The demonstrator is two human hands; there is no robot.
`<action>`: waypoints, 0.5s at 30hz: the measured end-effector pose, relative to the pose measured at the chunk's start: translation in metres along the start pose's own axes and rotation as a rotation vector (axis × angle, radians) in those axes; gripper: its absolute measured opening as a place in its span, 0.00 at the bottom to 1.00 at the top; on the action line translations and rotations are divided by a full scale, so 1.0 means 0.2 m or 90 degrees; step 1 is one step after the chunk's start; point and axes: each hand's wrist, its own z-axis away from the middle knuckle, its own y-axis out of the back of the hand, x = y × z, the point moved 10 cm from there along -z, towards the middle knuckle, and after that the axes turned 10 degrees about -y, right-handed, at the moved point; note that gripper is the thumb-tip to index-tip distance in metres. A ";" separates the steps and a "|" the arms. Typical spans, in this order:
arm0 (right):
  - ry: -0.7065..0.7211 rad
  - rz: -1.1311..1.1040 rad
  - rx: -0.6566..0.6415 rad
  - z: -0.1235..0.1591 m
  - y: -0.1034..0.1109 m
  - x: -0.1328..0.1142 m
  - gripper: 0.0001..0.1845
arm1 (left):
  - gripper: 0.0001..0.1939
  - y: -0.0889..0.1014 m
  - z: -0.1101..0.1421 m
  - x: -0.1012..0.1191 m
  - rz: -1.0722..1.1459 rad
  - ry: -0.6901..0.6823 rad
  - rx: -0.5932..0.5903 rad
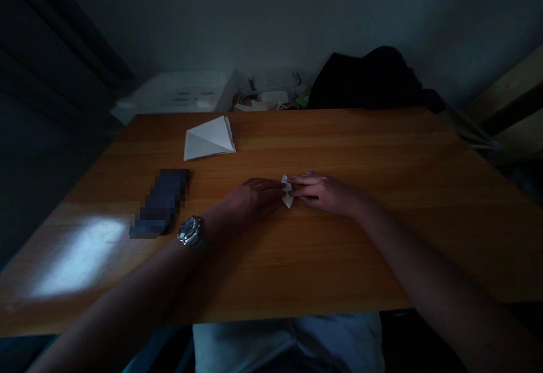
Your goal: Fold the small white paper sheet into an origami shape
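A small piece of folded white paper point(288, 198) lies on the wooden table between my two hands. My left hand point(258, 197), with a metal watch point(192, 231) on its wrist, presses its fingertips on the paper's left side, fingers held together. From the right, my right hand point(320, 191) has its fingertips on the paper's other side. The fingers cover much of the paper, so only its pointed upper and lower ends and a narrow middle strip show.
A larger folded white paper point(210, 138) lies at the back left of the table point(360, 152). A blurred-out dark object point(161, 203) is left of my left hand. Behind the table are a white container point(178, 93) and a black bag-like shape point(365, 81).
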 end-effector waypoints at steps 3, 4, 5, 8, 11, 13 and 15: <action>-0.002 0.003 -0.001 0.01 0.00 0.00 0.20 | 0.20 0.00 0.01 0.00 -0.003 -0.007 -0.013; -0.003 0.001 0.000 0.01 0.00 0.00 0.20 | 0.20 0.00 0.01 0.00 -0.004 -0.004 -0.017; -0.005 -0.001 0.004 0.01 0.00 0.00 0.20 | 0.20 0.00 0.01 0.00 -0.003 -0.001 -0.021; -0.014 -0.004 0.019 0.01 0.01 -0.01 0.18 | 0.19 0.00 0.01 0.00 -0.012 0.015 -0.027; -0.026 0.010 0.025 0.01 0.01 -0.01 0.16 | 0.21 -0.01 0.01 0.01 -0.023 0.011 -0.030; -0.032 0.012 0.022 0.01 0.02 -0.01 0.15 | 0.22 0.00 0.00 0.02 -0.033 0.002 -0.031; -0.036 0.009 0.014 0.01 0.01 -0.02 0.16 | 0.21 0.02 -0.01 0.04 -0.049 -0.007 -0.025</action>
